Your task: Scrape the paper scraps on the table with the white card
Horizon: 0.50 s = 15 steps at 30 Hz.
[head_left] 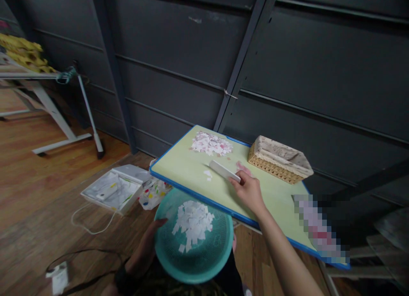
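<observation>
My right hand (pixel 248 189) is closed round one end of a flat white scraper-like bar (pixel 223 170) that lies on the pale green, blue-edged table (pixel 275 198). A few small white paper bits (pixel 208 174) lie just left of the bar. Farther back on the table sits a heap of white and pink paper pieces (pixel 211 143). My left hand (pixel 152 233) grips the left rim of a teal plastic basket (pixel 198 262) held below the table's near edge. The basket holds a pile of white paper pieces (pixel 193 222).
A wicker basket with cloth lining (pixel 279 158) stands at the table's back right. On the wooden floor lie an open white box (pixel 116 188), a plastic bag with coloured dots (pixel 153 193), cables and a power strip (pixel 59 277). A white stand (pixel 64 117) is at left.
</observation>
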Motion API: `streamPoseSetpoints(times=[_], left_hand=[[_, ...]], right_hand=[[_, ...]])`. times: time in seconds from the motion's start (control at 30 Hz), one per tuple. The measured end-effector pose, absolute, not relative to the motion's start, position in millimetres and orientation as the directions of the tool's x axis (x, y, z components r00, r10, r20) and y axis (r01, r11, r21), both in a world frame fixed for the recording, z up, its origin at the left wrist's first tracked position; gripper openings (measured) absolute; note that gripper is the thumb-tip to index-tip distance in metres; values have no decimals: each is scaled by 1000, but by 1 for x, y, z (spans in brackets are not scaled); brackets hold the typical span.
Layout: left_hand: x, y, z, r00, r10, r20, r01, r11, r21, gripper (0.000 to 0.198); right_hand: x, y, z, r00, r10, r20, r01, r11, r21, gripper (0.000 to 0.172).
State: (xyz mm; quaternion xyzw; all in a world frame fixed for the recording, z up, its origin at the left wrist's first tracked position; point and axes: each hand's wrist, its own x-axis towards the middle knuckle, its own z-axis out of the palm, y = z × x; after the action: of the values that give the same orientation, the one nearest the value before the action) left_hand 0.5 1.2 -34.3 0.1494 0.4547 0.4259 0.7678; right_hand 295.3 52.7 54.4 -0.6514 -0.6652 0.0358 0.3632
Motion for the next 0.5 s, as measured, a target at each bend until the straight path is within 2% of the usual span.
streamPoseSetpoints(times=[0.17,0.33,0.5], left_hand=[[-10,11,-17,158,778,-608,-406,612,679,47],[-13,11,-6,163,798,-581,-424,588,689,40],[-9,8,4,197,787,-585,-423,607,673,29]], right_hand=[[282,46,56,-23,920,390,805,248,-539,21],[276,28,61,-79,933,352,748,289,-598,25],[270,13,64,-64,967,247,682,223,-696,26]])
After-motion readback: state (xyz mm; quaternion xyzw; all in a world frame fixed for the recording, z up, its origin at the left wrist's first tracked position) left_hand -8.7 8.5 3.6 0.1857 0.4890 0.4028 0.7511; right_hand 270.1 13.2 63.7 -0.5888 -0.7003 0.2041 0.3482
